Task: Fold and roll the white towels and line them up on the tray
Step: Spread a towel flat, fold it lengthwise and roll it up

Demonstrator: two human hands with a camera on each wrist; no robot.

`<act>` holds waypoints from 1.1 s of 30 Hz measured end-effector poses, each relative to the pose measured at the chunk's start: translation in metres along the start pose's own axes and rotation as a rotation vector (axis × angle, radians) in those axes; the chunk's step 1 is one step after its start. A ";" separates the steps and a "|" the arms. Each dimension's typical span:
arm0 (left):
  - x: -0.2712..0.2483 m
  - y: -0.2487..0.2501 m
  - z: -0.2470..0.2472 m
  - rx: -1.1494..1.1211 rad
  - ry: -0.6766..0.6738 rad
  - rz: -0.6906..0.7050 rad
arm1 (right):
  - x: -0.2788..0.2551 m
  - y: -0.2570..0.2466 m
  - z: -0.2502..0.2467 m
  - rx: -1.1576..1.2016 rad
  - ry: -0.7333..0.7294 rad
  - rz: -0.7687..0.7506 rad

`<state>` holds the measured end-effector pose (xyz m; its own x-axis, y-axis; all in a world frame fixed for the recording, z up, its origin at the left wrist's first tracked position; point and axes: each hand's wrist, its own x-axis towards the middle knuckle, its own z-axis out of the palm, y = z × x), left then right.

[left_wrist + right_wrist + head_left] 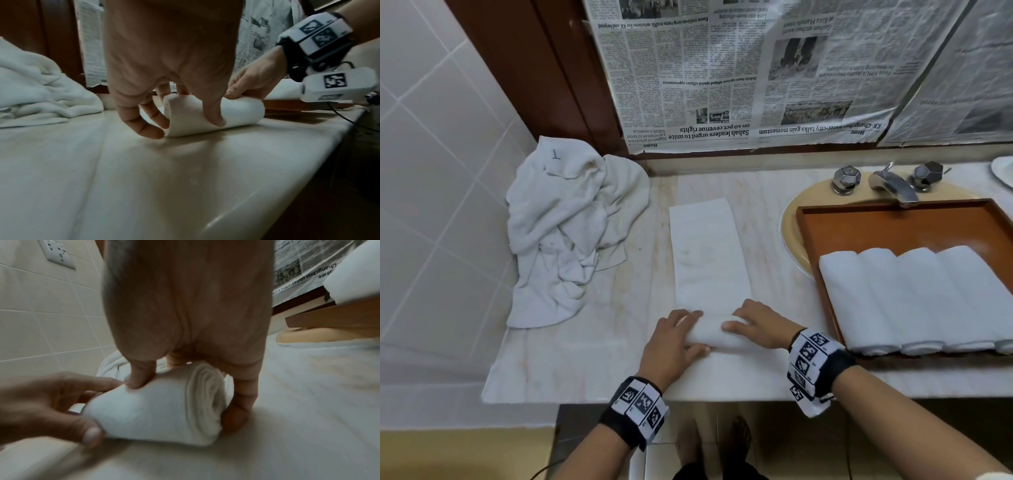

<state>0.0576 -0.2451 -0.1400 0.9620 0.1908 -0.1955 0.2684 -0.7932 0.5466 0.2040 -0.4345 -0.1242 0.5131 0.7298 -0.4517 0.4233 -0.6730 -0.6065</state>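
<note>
A white towel [705, 253] lies folded into a long strip on the counter, its near end wound into a roll [714, 334]. My left hand [674, 337] curls its fingers over the roll's left end [185, 116], thumb in front. My right hand [755, 323] grips the right end, where the spiral of the roll [207, 394] shows. Several rolled white towels [914, 298] lie side by side in the brown tray [893, 219] at the right.
A heap of unfolded white towels [565, 233] sits at the counter's left by the tiled wall. The tray rests over a sink [791, 219] with a chrome tap [893, 183]. Newspaper [739, 68] covers the wall behind. The counter's front edge [619, 399] runs just below my wrists.
</note>
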 end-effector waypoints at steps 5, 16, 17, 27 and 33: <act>0.015 -0.003 -0.010 -0.168 -0.096 -0.090 | -0.016 0.000 0.033 -0.490 0.457 -0.133; 0.011 0.012 -0.012 0.135 -0.048 -0.056 | 0.009 -0.004 -0.001 -0.205 0.009 -0.025; 0.012 0.012 -0.011 0.139 -0.074 -0.074 | 0.008 -0.005 -0.002 -0.193 -0.031 -0.003; 0.017 -0.007 -0.006 -0.168 -0.102 -0.149 | -0.027 -0.004 0.036 -0.476 0.551 -0.206; 0.015 -0.004 -0.011 -0.221 -0.104 -0.183 | -0.012 -0.001 0.029 -0.418 0.288 -0.142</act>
<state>0.0717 -0.2327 -0.1359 0.8891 0.2502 -0.3832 0.4526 -0.6040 0.6560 0.1758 -0.4388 -0.1375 0.5887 0.7942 -0.1506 0.7349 -0.6035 -0.3094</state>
